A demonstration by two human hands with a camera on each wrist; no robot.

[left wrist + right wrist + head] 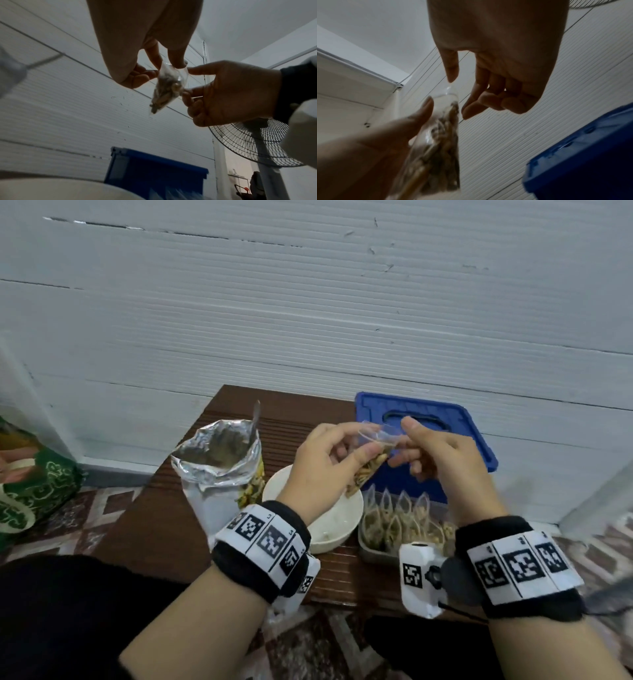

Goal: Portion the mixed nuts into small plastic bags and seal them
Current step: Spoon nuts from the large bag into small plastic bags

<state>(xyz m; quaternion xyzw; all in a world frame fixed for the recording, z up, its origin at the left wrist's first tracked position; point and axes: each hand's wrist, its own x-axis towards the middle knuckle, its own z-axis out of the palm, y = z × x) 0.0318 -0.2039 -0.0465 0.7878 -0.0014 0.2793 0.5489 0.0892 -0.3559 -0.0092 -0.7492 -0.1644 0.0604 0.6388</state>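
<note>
A small clear plastic bag [368,465] partly filled with mixed nuts hangs tilted above the white bowl [337,525]. My left hand [359,443] pinches the bag near its open top, thumb in front and fingers behind. My right hand [400,443] holds the other side of the top edge, thumb above and curled fingers below. In the left wrist view the bag [167,89] hangs between both hands. The right wrist view shows the bag [440,135] against the left thumb. The foil nut bag [219,460] stands open at the left with a spoon [255,419] in it.
A clear container [373,553] with several filled small bags sits right of the bowl on the brown table [157,522]. A blue box [445,422] stands behind, against the white wall. A green patterned bag [30,491] lies at far left. A standing fan [254,146] is to the right.
</note>
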